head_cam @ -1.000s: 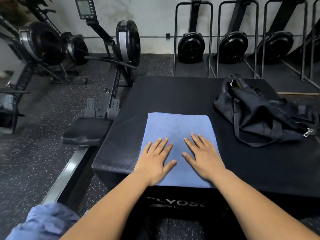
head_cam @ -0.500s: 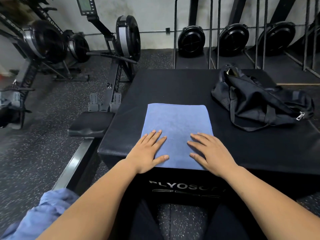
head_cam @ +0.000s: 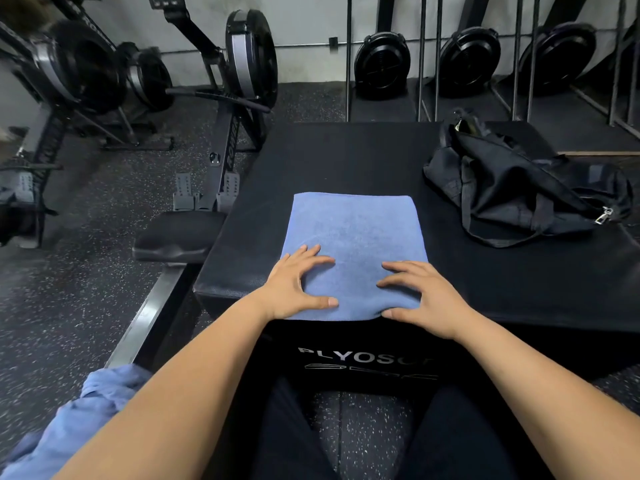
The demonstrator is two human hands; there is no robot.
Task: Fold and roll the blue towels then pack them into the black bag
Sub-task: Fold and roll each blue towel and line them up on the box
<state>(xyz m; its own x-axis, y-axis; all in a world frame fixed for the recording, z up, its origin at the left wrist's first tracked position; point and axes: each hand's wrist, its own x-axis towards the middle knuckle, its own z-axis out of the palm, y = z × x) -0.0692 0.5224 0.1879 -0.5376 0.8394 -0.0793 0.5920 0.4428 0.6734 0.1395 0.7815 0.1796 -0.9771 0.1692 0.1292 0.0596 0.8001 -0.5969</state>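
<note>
- Looking down over speckled gym flooring onto a black plyo box (head_cam: 346, 161), with rowing machines (head_cam: 239, 81) beyond its far-left corner running out of frame.
- Finding the folded blue towel (head_cam: 353, 230) lying flat at the middle of the box's near edge.
- Pressing the towel's near-left corner with the left hand (head_cam: 294, 289), fingers spread and arched, thumb on top, gripping nothing.
- Pinching the near-right corner with the right hand (head_cam: 422, 299), thumb tucked at the hem, fingers bent over the top, palm hiding the cloth beneath.
- Spotting the black bag (head_cam: 519, 195) slumped on the box's far-right part, well apart from the towel, opening hard to make out.
- Glimpsing a crumpled blue towel (head_cam: 86, 417) below the box's near-left side, partly covered by the left forearm and cut off by the frame.
- Reading only part of the lettering on the box's front.
</note>
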